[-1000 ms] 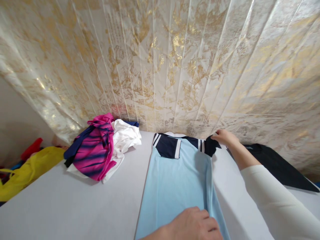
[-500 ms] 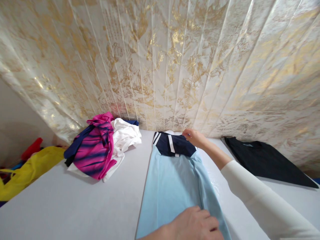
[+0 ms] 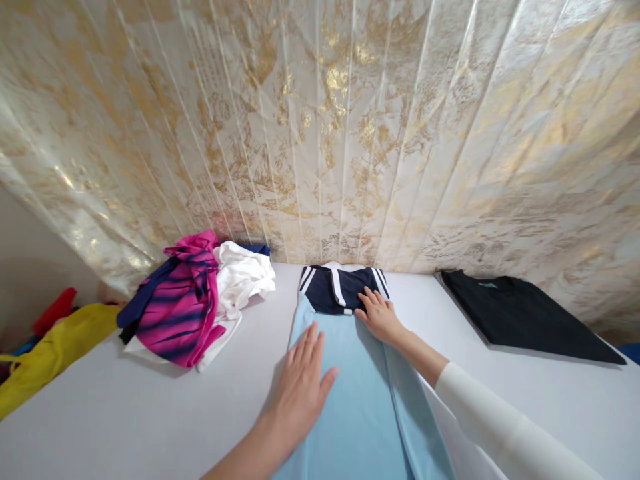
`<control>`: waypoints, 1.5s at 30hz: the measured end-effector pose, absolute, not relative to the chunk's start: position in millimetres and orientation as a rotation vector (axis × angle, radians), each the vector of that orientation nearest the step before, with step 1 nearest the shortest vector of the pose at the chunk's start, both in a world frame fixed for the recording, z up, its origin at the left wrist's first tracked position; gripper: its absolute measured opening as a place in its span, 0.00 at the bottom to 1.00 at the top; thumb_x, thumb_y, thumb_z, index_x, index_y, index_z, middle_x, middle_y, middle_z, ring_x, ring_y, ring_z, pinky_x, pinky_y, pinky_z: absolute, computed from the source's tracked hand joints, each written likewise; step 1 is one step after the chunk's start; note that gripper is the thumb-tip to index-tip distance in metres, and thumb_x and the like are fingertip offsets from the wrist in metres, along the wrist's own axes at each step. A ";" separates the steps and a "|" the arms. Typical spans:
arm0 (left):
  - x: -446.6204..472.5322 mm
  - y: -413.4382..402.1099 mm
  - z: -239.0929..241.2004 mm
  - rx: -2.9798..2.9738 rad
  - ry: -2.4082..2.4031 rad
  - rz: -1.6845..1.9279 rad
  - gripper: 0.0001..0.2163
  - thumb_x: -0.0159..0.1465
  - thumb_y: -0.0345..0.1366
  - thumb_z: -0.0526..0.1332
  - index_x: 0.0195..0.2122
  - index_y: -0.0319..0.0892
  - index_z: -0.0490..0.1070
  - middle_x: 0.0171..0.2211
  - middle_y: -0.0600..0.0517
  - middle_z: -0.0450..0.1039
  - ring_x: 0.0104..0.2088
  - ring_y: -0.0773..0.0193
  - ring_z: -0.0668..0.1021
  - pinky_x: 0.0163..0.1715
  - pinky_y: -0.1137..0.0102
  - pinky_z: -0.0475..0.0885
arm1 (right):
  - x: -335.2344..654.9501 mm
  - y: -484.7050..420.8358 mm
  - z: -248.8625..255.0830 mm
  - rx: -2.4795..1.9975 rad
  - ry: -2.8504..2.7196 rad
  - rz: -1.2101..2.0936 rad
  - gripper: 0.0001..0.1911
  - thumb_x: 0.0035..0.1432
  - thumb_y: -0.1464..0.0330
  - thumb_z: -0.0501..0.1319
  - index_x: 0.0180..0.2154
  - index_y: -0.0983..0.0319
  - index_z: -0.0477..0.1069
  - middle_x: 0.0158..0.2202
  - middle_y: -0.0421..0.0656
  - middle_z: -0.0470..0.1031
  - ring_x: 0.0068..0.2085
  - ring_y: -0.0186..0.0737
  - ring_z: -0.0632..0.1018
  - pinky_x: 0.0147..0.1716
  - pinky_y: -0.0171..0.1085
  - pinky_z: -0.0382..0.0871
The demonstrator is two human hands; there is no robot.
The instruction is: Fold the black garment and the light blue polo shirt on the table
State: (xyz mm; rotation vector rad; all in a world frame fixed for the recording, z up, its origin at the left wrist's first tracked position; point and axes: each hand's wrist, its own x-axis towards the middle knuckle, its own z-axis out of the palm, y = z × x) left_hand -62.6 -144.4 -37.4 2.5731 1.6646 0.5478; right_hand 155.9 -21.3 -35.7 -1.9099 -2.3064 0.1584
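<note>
A light blue shirt [image 3: 353, 393] with a navy upper part [image 3: 317, 290] and white stripes lies lengthwise on the white table, its sides folded inward. My left hand [image 3: 303, 380] is at the shirt's left side, fingers stretched out and thumb apart, palm down. Whether it presses on the cloth or hovers just over it I cannot tell. My right hand [image 3: 379, 315] rests with spread fingers on the right part of the navy section, where it meets the light blue cloth. Neither hand grips anything.
Left of the shirt is a heap with a pink and navy striped garment [image 3: 175, 313] and a white garment [image 3: 243, 277]. A yellow garment [image 3: 60, 347] lies at the far left edge. To the right is a folded black T-shirt [image 3: 530, 320]. A gold-patterned curtain [image 3: 320, 133] hangs behind the table [image 3: 200, 427].
My left hand has moved forward and left from the shirt's lower part, its fingers now straightened. My right hand has let go of the navy part's far right corner and come down flat on it.
</note>
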 end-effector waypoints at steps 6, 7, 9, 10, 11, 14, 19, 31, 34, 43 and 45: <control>-75.5 -80.3 -42.3 2.595 1.831 0.378 0.29 0.69 0.48 0.49 0.64 0.30 0.52 0.65 0.36 0.50 0.65 0.51 0.56 0.60 0.57 0.56 | 150.6 -24.4 -49.2 -2.028 -2.206 -0.058 0.33 0.64 0.51 0.46 0.63 0.62 0.56 0.66 0.54 0.53 0.65 0.61 0.53 0.58 0.55 0.47; -74.4 -74.4 -42.8 2.608 1.829 0.353 0.30 0.68 0.48 0.49 0.64 0.30 0.51 0.65 0.36 0.50 0.65 0.51 0.56 0.60 0.57 0.56 | 151.9 -20.8 -50.6 -2.040 -2.202 -0.064 0.33 0.64 0.50 0.46 0.64 0.62 0.55 0.66 0.54 0.52 0.65 0.61 0.52 0.59 0.55 0.46; -73.5 -65.0 -43.6 2.634 1.820 0.339 0.31 0.68 0.49 0.49 0.64 0.31 0.51 0.65 0.37 0.50 0.65 0.51 0.56 0.60 0.56 0.56 | 153.8 -10.4 -53.0 -2.049 -2.198 -0.059 0.34 0.64 0.50 0.46 0.65 0.62 0.53 0.67 0.53 0.50 0.66 0.60 0.50 0.60 0.54 0.45; -74.0 -60.4 -44.0 2.643 1.819 0.343 0.30 0.68 0.49 0.48 0.64 0.32 0.51 0.65 0.38 0.50 0.65 0.52 0.56 0.60 0.56 0.55 | 154.0 -3.9 -53.8 -2.046 -2.199 -0.047 0.34 0.64 0.50 0.46 0.65 0.62 0.52 0.67 0.53 0.49 0.66 0.59 0.49 0.60 0.54 0.44; -74.9 -55.5 -44.4 2.648 1.823 0.350 0.29 0.69 0.49 0.48 0.64 0.33 0.51 0.65 0.39 0.50 0.65 0.53 0.56 0.60 0.56 0.55 | 153.6 2.9 -54.4 -2.042 -2.199 -0.030 0.35 0.64 0.50 0.46 0.65 0.62 0.51 0.68 0.53 0.47 0.67 0.59 0.48 0.61 0.54 0.43; -78.9 -38.7 -44.8 2.647 1.840 0.373 0.27 0.69 0.48 0.47 0.64 0.36 0.53 0.65 0.40 0.52 0.65 0.53 0.57 0.60 0.56 0.55 | 152.0 22.1 -53.1 -1.998 -2.211 0.043 0.35 0.64 0.50 0.46 0.65 0.63 0.50 0.68 0.54 0.44 0.67 0.56 0.44 0.61 0.53 0.42; -82.8 -23.8 -41.3 2.649 1.810 0.378 0.24 0.69 0.44 0.48 0.63 0.37 0.55 0.64 0.40 0.55 0.64 0.53 0.58 0.60 0.55 0.54 | 164.1 25.8 -39.3 -1.800 -2.217 0.296 0.32 0.63 0.56 0.49 0.64 0.65 0.53 0.68 0.54 0.47 0.67 0.49 0.50 0.62 0.50 0.47; -20.9 -207.1 -6.0 2.316 1.312 0.465 0.04 0.60 0.36 0.63 0.34 0.43 0.69 0.39 0.52 0.69 0.42 0.57 0.69 0.42 0.62 0.64 | 202.6 -132.1 -8.9 -1.085 -2.351 0.598 0.27 0.48 0.84 0.49 0.43 0.57 0.73 0.47 0.43 0.75 0.50 0.41 0.71 0.51 0.44 0.63; 0.8 -226.1 -8.7 2.224 1.267 0.471 0.09 0.55 0.38 0.67 0.30 0.42 0.68 0.37 0.52 0.69 0.42 0.56 0.68 0.43 0.61 0.62 | 195.1 -148.9 -12.8 -0.974 -2.451 0.546 0.31 0.43 0.87 0.48 0.43 0.57 0.73 0.46 0.41 0.75 0.49 0.41 0.70 0.49 0.42 0.62; 31.9 -229.6 -31.2 1.111 0.876 0.408 0.13 0.52 0.34 0.61 0.34 0.45 0.56 0.21 0.61 0.63 0.19 0.69 0.66 0.24 0.73 0.60 | 185.1 -147.5 -9.2 -1.114 -2.500 0.307 0.19 0.44 0.86 0.49 0.28 0.59 0.70 0.32 0.40 0.73 0.42 0.41 0.68 0.43 0.41 0.60; 34.9 -234.4 -42.5 0.899 0.790 0.378 0.20 0.47 0.34 0.64 0.37 0.44 0.54 0.21 0.60 0.67 0.18 0.71 0.66 0.23 0.75 0.59 | 188.4 -155.0 -4.6 -1.163 -2.440 0.287 0.27 0.37 0.86 0.47 0.36 0.59 0.70 0.42 0.43 0.72 0.47 0.43 0.68 0.46 0.43 0.61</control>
